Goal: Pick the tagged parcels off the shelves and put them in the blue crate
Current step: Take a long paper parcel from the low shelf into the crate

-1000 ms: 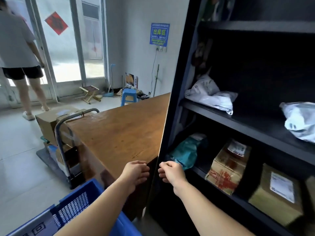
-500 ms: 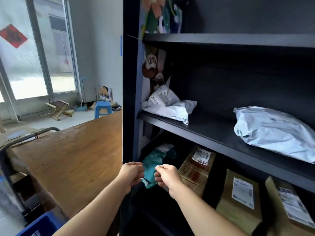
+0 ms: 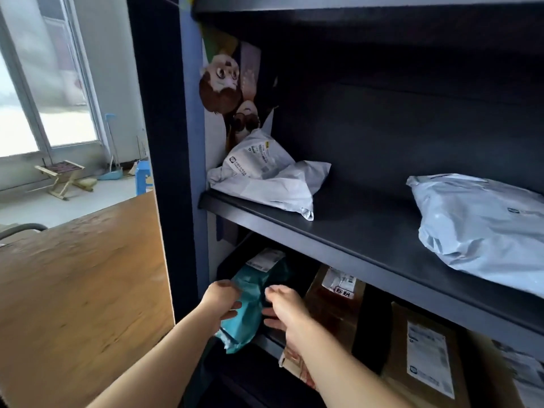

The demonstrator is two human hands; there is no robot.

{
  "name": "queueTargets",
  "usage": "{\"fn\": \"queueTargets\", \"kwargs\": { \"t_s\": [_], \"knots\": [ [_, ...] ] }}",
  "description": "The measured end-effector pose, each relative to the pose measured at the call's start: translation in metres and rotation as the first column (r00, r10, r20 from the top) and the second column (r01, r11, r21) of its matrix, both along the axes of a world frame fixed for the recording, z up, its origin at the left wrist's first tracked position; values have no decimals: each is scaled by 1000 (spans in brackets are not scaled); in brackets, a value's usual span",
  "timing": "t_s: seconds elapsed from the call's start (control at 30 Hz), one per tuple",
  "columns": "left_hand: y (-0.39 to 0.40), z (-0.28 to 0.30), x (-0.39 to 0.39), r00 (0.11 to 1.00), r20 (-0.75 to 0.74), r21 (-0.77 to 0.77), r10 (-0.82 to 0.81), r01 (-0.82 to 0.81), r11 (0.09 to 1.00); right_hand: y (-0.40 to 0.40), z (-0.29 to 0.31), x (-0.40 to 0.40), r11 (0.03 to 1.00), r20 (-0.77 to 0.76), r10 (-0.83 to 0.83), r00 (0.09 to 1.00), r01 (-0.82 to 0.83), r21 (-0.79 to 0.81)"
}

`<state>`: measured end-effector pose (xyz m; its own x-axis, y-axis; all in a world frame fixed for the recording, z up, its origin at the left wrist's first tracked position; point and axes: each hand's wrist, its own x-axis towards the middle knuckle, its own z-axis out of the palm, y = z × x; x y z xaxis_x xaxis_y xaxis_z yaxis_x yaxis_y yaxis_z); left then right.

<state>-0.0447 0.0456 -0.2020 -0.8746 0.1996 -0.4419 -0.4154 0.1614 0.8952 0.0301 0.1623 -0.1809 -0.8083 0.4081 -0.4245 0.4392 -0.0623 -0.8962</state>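
**Both hands closing in on teal bag, lower shelf – nothing seen crated yet**

- Teal bag [image 3: 250,307] lies at the left end of the lower shelf [image 3: 347,254], white label at its far end, near end hanging a little over the shelf lip.
- Left hand [image 3: 219,300] at the bag's 9 o'clock, fingers loosely spread, tips touching or just short of the wrapper – cannot tell which.
- Right hand [image 3: 284,306] at the bag's 3 o'clock, fingers spread and reaching in; no pinch formed. Neither hand holds anything.
- Brown box [image 3: 335,301] with label just beside the bag at 3 o'clock, partly behind the right wrist. Two more labelled boxes farther along, toward 4 o'clock.
- Upper shelf: white bag [image 3: 265,175] at 12 o'clock from the hands, leaning on the side wall; grey bag [image 3: 482,228] well apart at 2 o'clock.
- Wooden counter [image 3: 79,278] at 9 o'clock.
- Crate not in view, so what it holds cannot be told.

Judgement: early stage. Grasp on the teal bag is only forming; lift, carry and drop all remain. At least five other parcels sit on the shelves; which carry the wanted tag cannot be read
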Motion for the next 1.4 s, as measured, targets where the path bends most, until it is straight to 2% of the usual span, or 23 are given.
{"fn": "queueTargets", "kwargs": {
  "t_s": [0.17,0.27,0.37,0.47,0.6,0.83,1.1,1.23,1.4],
  "knots": [
    [24,-20,-47,995,0,-65,-102,102,993,14,-15,-41,992,63,-54,997,60,-112],
    [32,-32,-72,987,51,-86,-151,155,984,18,-30,-68,980,100,-100,990,115,-164],
    [41,-45,-92,980,15,-148,-200,200,969,19,-48,-90,958,138,-142,980,172,-230],
    [47,-58,-105,977,8,-127,-214,213,969,20,-61,-105,935,173,-180,968,223,-275],
    [51,-60,-102,979,114,-55,-168,175,983,23,-67,-115,909,206,-218,954,275,-314],
    [43,-72,-97,992,91,-22,-84,86,996,24,-73,-115,940,286,-203,936,269,-212],
    [35,-62,-86,987,133,3,-94,94,996,18,-65,-101,970,242,-205,948,230,-78],
    [35,-57,-85,989,120,-8,-86,88,996,17,-62,-97,968,222,-219,950,240,-71],
    [40,-53,-84,993,102,-46,-51,56,997,20,-55,-93,951,172,-222,960,252,-180]
  ]
}}
